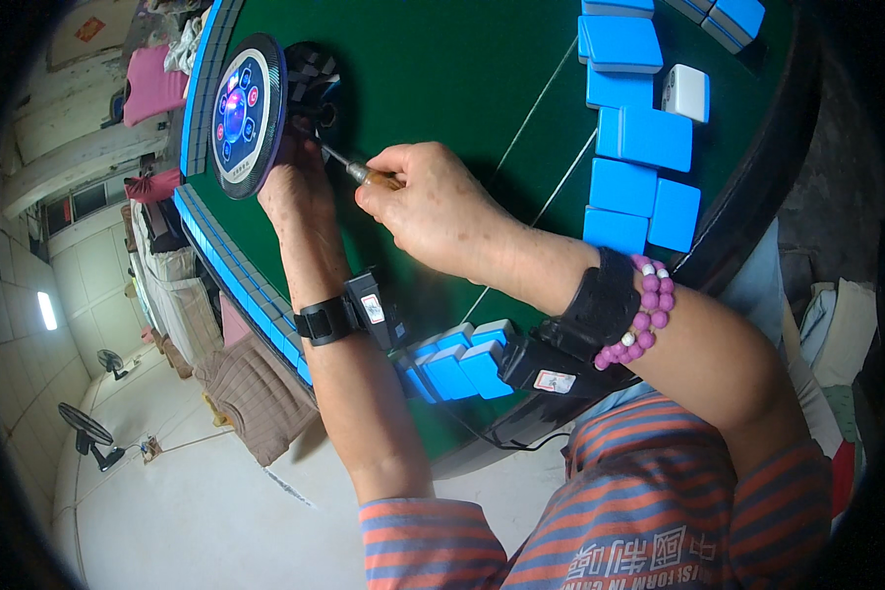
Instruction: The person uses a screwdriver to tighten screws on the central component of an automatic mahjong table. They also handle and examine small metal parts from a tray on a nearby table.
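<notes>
My left hand (295,182) is closed on a round control panel (265,157) and holds it tilted on edge above the green felt. Lit buttons and a glowing centre show on its face; most of my left fingers are hidden behind it. Dark parts (313,79) stick out from the panel's underside. In my right hand (433,206) is a screwdriver (376,177), its amber handle gripped between thumb and fingers. The metal shaft points toward the underside of the panel, close to my left fingers. Whether its tip touches anything, I cannot tell.
Blue-backed mahjong tiles (624,187) lie along the right of the green table (482,98), more tiles (459,362) near its front edge. Rows of tiles (236,258) line the left rim. Beyond it are a brown cushioned seat (261,393) and a standing fan (88,433).
</notes>
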### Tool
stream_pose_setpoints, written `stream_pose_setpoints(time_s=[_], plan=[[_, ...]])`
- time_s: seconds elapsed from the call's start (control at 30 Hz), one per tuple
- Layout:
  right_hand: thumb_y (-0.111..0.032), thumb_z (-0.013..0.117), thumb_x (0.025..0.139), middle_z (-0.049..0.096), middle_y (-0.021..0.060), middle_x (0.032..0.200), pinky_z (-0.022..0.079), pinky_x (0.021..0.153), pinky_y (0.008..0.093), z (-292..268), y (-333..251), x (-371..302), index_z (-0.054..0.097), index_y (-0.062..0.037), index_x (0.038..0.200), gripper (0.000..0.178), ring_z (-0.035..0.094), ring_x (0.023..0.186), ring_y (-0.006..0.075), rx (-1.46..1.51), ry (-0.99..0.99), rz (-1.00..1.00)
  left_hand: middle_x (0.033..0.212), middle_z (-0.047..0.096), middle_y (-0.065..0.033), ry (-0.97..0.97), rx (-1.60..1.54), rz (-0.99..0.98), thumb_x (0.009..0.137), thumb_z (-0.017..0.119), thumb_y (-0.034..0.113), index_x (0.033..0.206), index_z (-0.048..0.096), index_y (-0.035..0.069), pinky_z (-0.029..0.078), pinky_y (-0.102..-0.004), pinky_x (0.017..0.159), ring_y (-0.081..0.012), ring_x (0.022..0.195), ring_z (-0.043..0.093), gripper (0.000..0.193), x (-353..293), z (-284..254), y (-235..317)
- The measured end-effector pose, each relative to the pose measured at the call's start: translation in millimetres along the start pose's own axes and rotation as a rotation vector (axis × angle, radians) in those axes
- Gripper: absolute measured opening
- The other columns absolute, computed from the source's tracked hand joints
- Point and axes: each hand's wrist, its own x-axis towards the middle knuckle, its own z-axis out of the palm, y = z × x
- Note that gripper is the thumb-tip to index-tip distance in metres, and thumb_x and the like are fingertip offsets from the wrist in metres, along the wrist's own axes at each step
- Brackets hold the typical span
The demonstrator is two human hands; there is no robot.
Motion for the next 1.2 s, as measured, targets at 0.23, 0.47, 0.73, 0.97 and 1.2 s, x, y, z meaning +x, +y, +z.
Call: stream_pose_setpoints(time_s=[0.23,0.47,0.73,0.97,1.2], plan=[[-0.014,0.059,0.087,0.051,0.0019,0.065,0.039,0.049,0.0266,-5.0,3.2,1.8,0.06,0.0045,0.092,0.019,0.047,0.054,0.0088,-0.019,0.04,-0.057,0.091,0.062,-0.0034,0.05,0.071,-0.021,0.087,0.059,0.001,0.101,0.061,0.01,0.047,-0.0249,0.066,-0.015,0.081,0.059,0.016,-3.9,12.7,-0.2],[-0.017,0.059,0.085,0.06,0.0153,0.07,0.046,0.059,0.0378,-19.4,-11.4,-12.6,0.06,0.0053,0.087,0.022,0.059,0.062,0.0231,-0.009,0.074,-0.034,0.09,0.056,-0.0055,-0.182,0.24,0.073,0.089,0.058,0.003,0.098,0.059,0.001,0.049,-0.0293,0.076,-0.0145,0.087,0.053,0.01,-8.5,-0.3,-0.8],[-0.011,0.047,0.096,0.051,0.0044,0.087,0.029,0.034,0.0171,-59.1,-57.5,-79.5,0.043,0.0035,0.129,0.036,0.042,0.049,0.0027,0.161,-0.025,0.156,0.106,0.066,-0.0125,-0.178,0.476,0.08,0.087,0.057,0.001,0.115,0.06,-0.003,0.049,-0.0309,0.085,-0.0198,0.097,0.062,0.028,-29.6,-20.0,8.8],[-0.005,0.048,0.093,0.054,0.0047,0.087,0.038,0.05,0.0185,-78.5,-69.8,-98.6,0.045,0.0042,0.127,0.036,0.045,0.059,0.0038,-0.182,0.034,0.145,0.113,0.061,-0.0185,-0.336,1.358,0.466,0.086,0.056,0.0,0.123,0.057,0.006,0.044,-0.0382,0.092,-0.0304,0.104,0.059,0.038,-6.4,-23.0,-3.0],[-0.002,0.051,0.09,0.056,0.0062,0.088,0.043,0.061,0.0232,-98.7,-67.2,-111.3,0.048,0.0044,0.124,0.036,0.05,0.07,0.0079,-0.304,0.04,0.136,0.126,0.055,-0.0155,-0.419,1.762,0.847,0.087,0.059,0.022,0.121,0.06,0.015,0.036,-0.045,0.102,-0.0343,0.117,0.05,0.035,27.7,-9.0,-2.1]])
